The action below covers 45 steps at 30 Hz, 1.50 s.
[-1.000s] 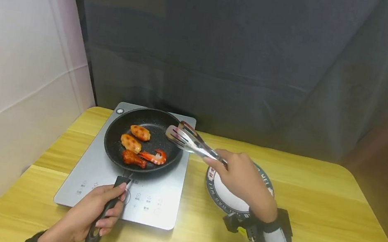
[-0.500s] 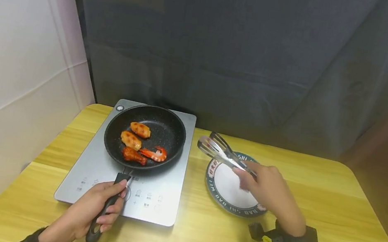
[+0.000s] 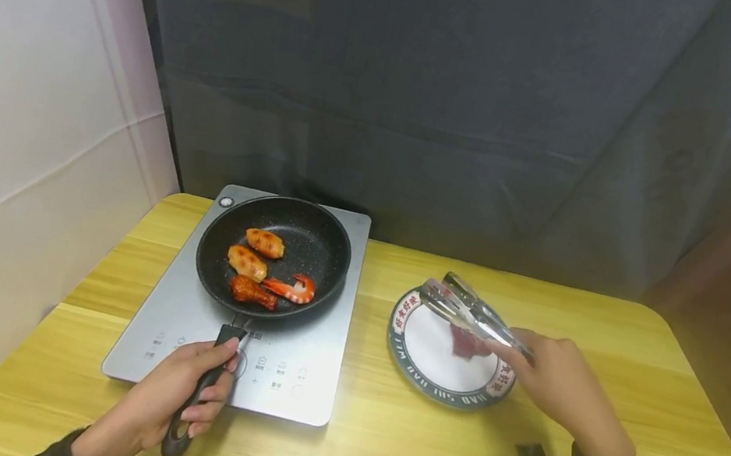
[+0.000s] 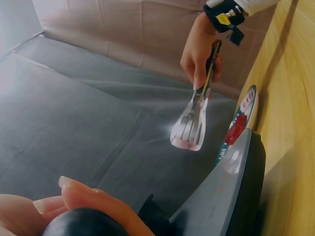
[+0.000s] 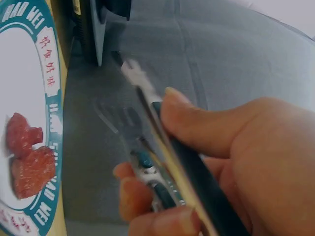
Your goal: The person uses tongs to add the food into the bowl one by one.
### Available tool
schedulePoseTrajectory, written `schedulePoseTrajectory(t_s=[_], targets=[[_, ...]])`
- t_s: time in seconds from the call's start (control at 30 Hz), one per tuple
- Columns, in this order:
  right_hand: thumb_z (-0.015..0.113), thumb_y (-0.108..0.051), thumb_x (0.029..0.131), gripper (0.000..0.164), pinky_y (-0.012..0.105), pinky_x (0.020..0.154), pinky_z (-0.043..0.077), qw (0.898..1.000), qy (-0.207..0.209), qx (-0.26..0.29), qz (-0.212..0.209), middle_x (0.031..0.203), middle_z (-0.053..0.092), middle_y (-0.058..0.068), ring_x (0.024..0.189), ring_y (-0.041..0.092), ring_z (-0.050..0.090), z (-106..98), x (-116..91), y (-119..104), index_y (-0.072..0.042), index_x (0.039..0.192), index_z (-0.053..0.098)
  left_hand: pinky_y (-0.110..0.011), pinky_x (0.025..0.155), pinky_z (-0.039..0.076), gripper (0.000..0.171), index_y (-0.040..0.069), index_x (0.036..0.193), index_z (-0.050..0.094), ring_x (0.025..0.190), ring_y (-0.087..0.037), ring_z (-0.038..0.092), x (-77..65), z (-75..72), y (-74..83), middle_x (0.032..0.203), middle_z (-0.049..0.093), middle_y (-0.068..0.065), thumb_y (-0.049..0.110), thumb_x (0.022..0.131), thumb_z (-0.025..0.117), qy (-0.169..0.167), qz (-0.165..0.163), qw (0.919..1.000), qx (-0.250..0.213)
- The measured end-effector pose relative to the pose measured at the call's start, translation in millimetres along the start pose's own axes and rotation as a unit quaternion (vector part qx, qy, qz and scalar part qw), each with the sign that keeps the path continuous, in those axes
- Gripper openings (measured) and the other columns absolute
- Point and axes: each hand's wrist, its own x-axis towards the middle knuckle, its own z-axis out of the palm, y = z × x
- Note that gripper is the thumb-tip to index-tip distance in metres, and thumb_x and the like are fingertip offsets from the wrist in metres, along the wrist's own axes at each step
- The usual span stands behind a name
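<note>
My left hand point(image 3: 167, 388) grips the black handle point(image 3: 232, 335) of a dark frying pan point(image 3: 326, 254). In the pan lie two browned chicken wing pieces point(image 3: 247, 263), a red-brown drumstick point(image 3: 252, 293) and a shrimp point(image 3: 291, 289). My right hand point(image 3: 562, 383) holds metal tongs point(image 3: 486, 323) over a white plate point(image 3: 417, 378) with a lettered green rim. The slotted ends stand apart, and I see nothing held between them. Red meat pieces point(image 5: 33, 169) rest on the plate, partly hidden behind the tongs in the head view.
Under the pan is a silver induction cooktop point(image 3: 305, 396) with printed controls. It stands on a yellow wooden table point(image 3: 375, 450), left of the plate. A dark cloth point(image 3: 425, 111) hangs behind, and a pale one point(image 3: 32, 131) hangs at the left.
My right hand and the tongs have moved right, from the pan's edge to over the plate. The meat on the plate has come into view. My left hand keeps its grip on the handle.
</note>
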Motion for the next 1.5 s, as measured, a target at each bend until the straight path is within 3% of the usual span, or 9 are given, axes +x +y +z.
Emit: schedulePoseTrajectory(t_s=[0.13, 0.4, 0.63, 1.2, 1.33, 1.5], targets=[[0.062, -0.038, 0.094, 0.034, 0.040, 0.062, 0.050, 1.000, -0.004, -0.003, 0.004, 0.071, 0.060, -0.003, 0.061, 0.014, 0.049, 1, -6, 3, -0.007, 0.104, 0.070, -0.019, 0.037, 0.035, 0.035, 0.004, 0.096, 0.037, 0.039, -0.004, 0.033, -0.5, 0.4, -0.5, 0.061, 0.036, 0.004, 0.038, 0.104, 0.040, -0.001, 0.000, 1.0000, -0.001], [0.058, -0.048, 0.093, 0.046, 0.040, 0.050, 0.043, 0.995, -0.037, -0.069, 0.064, 0.065, 0.052, 0.000, 0.058, 0.019, 0.047, 2, -29, 8, -0.004, 0.105, 0.067, -0.019, 0.037, 0.035, 0.035, 0.004, 0.096, 0.037, 0.039, -0.004, 0.033, -0.7, 1.8, -0.8, 0.061, 0.036, 0.004, 0.038, 0.103, 0.040, -0.002, -0.002, 1.0000, -0.005], [0.058, -0.051, 0.092, 0.049, 0.037, 0.044, 0.037, 0.992, -0.039, -0.093, 0.076, 0.062, 0.050, 0.000, 0.055, 0.020, 0.045, 7, -46, 11, -0.005, 0.105, 0.067, -0.019, 0.037, 0.035, 0.034, 0.003, 0.097, 0.036, 0.039, -0.004, 0.033, -1.4, 1.4, -0.1, 0.061, 0.036, 0.004, 0.037, 0.104, 0.039, 0.000, 0.000, 1.0000, -0.004], [0.058, -0.049, 0.093, 0.042, 0.044, 0.046, 0.042, 0.992, -0.038, -0.086, 0.081, 0.064, 0.054, 0.005, 0.057, 0.023, 0.052, 16, -48, 10, -0.010, 0.097, 0.070, -0.020, 0.037, 0.036, 0.035, 0.003, 0.096, 0.037, 0.040, -0.004, 0.034, -0.2, 0.6, -0.4, 0.061, 0.035, 0.004, 0.037, 0.104, 0.038, -0.003, 0.003, 1.0000, 0.002], [0.059, -0.045, 0.093, 0.034, 0.037, 0.045, 0.038, 0.992, -0.033, -0.094, 0.072, 0.057, 0.045, 0.001, 0.054, 0.020, 0.045, 16, -46, 9, -0.014, 0.083, 0.068, -0.020, 0.037, 0.036, 0.034, 0.003, 0.096, 0.036, 0.040, -0.004, 0.034, -0.4, 0.5, -0.3, 0.060, 0.035, 0.004, 0.036, 0.104, 0.038, -0.006, 0.004, 1.0000, -0.002], [0.059, -0.041, 0.095, 0.031, 0.033, 0.048, 0.036, 0.993, -0.040, -0.092, 0.061, 0.055, 0.043, -0.002, 0.055, 0.017, 0.043, 16, -44, 10, -0.016, 0.082, 0.071, -0.019, 0.037, 0.036, 0.034, 0.003, 0.096, 0.036, 0.040, -0.004, 0.034, -0.9, 0.0, 0.0, 0.060, 0.036, 0.004, 0.036, 0.104, 0.038, -0.008, 0.004, 1.0000, -0.001]])
